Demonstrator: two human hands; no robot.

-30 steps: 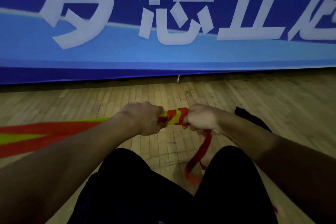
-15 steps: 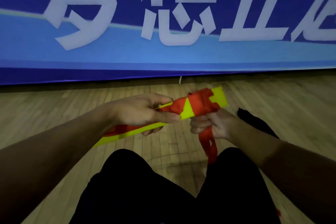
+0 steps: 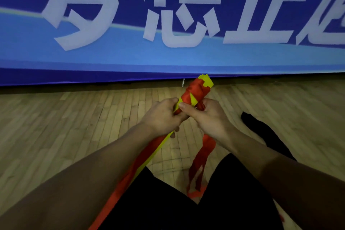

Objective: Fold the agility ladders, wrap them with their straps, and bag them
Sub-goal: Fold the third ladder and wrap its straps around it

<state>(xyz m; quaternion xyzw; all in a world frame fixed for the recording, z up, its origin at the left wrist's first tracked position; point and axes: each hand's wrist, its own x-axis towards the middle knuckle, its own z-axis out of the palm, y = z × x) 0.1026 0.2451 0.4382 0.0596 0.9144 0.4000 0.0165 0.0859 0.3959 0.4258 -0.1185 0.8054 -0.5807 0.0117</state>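
A folded agility ladder (image 3: 197, 91), a bundle of yellow rungs wound with red strap, points up and away from me above a wooden floor. My left hand (image 3: 164, 115) grips the bundle just below the wrapped end. My right hand (image 3: 207, 115) grips it from the right, thumb across the yellow rungs, fingers on the red strap. The loose red strap (image 3: 200, 162) hangs from under my right hand down to the floor between my knees. The bundle's lower end (image 3: 141, 162) runs back past my left leg.
A blue banner (image 3: 168, 24) with large white characters stands along the far edge of the wooden floor (image 3: 74, 117). A black bag-like object (image 3: 261, 130) lies on the floor to the right of my right arm. My legs in black fill the bottom.
The bundle has swung from lying across to pointing up and away. My hands have come together just below the wrapped end, and the loose strap now hangs lower on the right.
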